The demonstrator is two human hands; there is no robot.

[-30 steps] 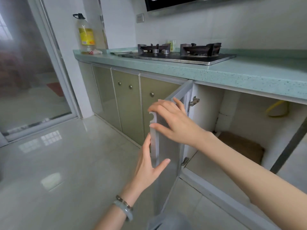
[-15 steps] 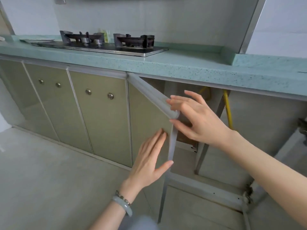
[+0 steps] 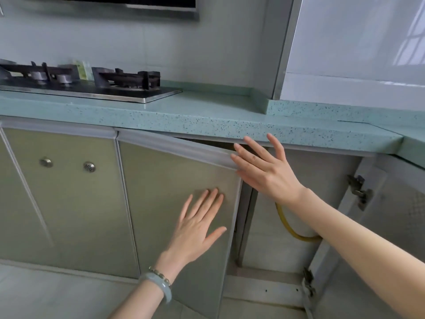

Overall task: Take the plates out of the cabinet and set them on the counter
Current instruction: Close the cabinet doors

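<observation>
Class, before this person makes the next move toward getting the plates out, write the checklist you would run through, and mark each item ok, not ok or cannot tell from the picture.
1. Both hands free: left hand flat on the cabinet door, right hand open at its top corner; neither holds anything. Ok.
2. Plates located: none visible. Not ok.
3. This door fully shut: a gap shows at its right edge. Not ok.
4. Landing space on the counter: bare stretch right of the gas stove. Ok.
5. Yellow hose behind the right forearm, clear of snagging: cannot tell.
</observation>
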